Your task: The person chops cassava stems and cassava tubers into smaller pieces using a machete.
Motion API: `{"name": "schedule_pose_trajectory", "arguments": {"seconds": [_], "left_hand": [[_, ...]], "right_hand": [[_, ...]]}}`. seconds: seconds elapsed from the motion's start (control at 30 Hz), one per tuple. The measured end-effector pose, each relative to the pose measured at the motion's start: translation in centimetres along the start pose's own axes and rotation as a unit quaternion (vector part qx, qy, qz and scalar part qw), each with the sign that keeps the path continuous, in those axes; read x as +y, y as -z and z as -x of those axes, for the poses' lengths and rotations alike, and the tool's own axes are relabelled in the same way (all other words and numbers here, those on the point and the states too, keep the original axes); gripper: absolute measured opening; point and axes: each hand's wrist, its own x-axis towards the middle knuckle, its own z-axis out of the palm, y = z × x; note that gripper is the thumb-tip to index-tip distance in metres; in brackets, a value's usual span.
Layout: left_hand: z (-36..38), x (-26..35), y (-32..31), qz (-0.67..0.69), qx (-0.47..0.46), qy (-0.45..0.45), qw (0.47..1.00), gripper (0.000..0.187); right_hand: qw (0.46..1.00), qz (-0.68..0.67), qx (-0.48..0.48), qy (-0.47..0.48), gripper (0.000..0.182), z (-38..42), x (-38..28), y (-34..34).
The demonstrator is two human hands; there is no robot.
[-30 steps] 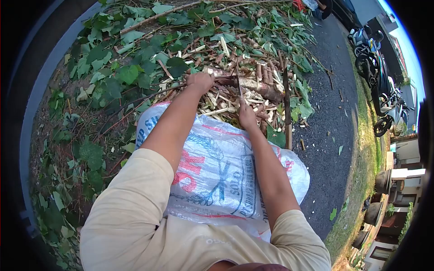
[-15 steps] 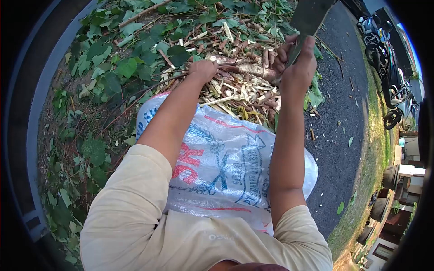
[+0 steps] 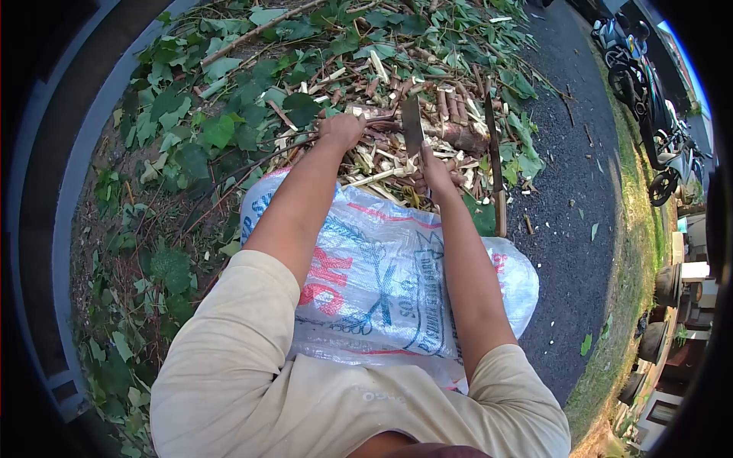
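Note:
My left hand is closed around a thin brown branch, whose long end trails down to the left among leaves. The branch's other end lies over a thick wooden log. In my right hand is a broad-bladed cleaver, its blade lowered across the log just right of the branch's end. Around the log lie split and chopped wood pieces. To the right of my right hand rests a long machete with a pale handle. A printed white sack covers my lap.
Green leaves and cut stems spread across the ground at the left and far side. A dark asphalt strip runs along the right, bordered by grass. Parked motorcycles stand at the upper right.
My right hand has swung the cleaver down and leftward from its raised position onto the log by the branch. The long machete now shows at the right. My left hand keeps its hold.

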Motion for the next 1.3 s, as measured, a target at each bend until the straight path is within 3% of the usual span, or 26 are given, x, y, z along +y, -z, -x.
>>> {"name": "schedule_pose_trajectory", "arguments": {"seconds": [0.07,0.13,0.23,0.3,0.47,0.53,0.57,0.67,0.7,0.77,0.83,0.9,0.93,1.07,1.1,1.17,1.23,1.3], "left_hand": [[0.6,0.2,1.8,0.026,0.013,0.023,0.999,0.049],[1.2,-0.4,2.9,0.088,0.040,0.061,0.993,0.071],[1.7,-2.3,6.6,0.094,0.079,0.095,0.988,0.071],[0.9,-3.8,8.7,0.091,0.112,0.120,0.982,0.073],[-1.4,-4.4,14.7,0.074,0.185,0.131,0.971,0.077],[-2.4,-2.7,16.2,0.101,0.183,0.101,0.973,0.087],[-2.9,-1.3,15.6,0.098,0.177,0.099,0.974,0.087],[-4.6,3.1,10.7,0.068,0.139,0.051,0.987,0.081],[-5.5,3.7,7.5,0.061,0.129,0.053,0.988,0.076],[-5.6,4.2,2.9,0.047,0.134,0.030,0.989,0.074],[-4.1,5.0,2.1,0.024,0.125,0.008,0.992,0.071],[-2.6,5.0,3.6,0.003,0.077,-0.008,0.997,0.067],[-2.6,4.9,3.3,-0.016,0.055,-0.014,0.998,0.066],[-2.1,4.5,3.3,0.050,0.029,0.000,0.998,0.073],[-3.0,3.9,2.8,0.051,0.031,0.004,0.998,0.073],[-6.3,1.4,1.7,0.044,-0.087,-0.091,0.991,0.071],[-4.0,0.0,5.3,0.008,-0.074,-0.099,0.992,0.073],[0.2,-1.5,9.7,-0.026,0.015,-0.075,0.997,0.082]], "right_hand": [[0.999,0.032,0.021,-0.015,0.079,-0.4,-1.5,1.4],[0.998,0.050,0.027,-0.021,0.076,0.5,-3.9,2.8],[0.996,0.057,0.066,0.004,0.073,-2.7,-5.8,6.5],[0.934,0.243,0.168,0.201,0.067,-4.9,-7.0,7.7],[0.924,0.099,0.248,0.272,0.062,0.2,-12.2,7.8],[0.941,-0.051,0.188,0.275,0.056,2.8,-12.2,7.4],[0.943,-0.053,0.191,0.269,0.056,3.4,-11.9,7.0],[0.935,-0.196,0.151,0.256,0.042,5.2,-11.2,4.7],[0.930,-0.195,0.131,0.282,0.048,4.5,-9.9,4.2],[0.935,-0.157,0.127,0.293,0.050,4.3,-8.5,2.0],[0.969,-0.018,0.105,0.222,0.047,4.3,-7.4,0.6],[0.959,0.112,0.081,0.247,0.051,0.3,-3.3,-0.7],[0.966,0.177,0.044,0.181,0.060,-1.4,-1.6,-1.0],[0.922,0.203,0.165,0.285,0.077,-1.7,0.7,-4.0],[0.935,0.209,0.134,0.251,0.078,-1.6,0.5,-3.5],[0.947,0.214,0.098,0.220,0.079,-1.5,0.0,-2.8],[0.951,0.214,0.083,0.207,0.077,-1.1,-0.6,-2.5],[0.959,0.207,0.061,0.186,0.073,-0.4,-1.5,-2.2]]}}
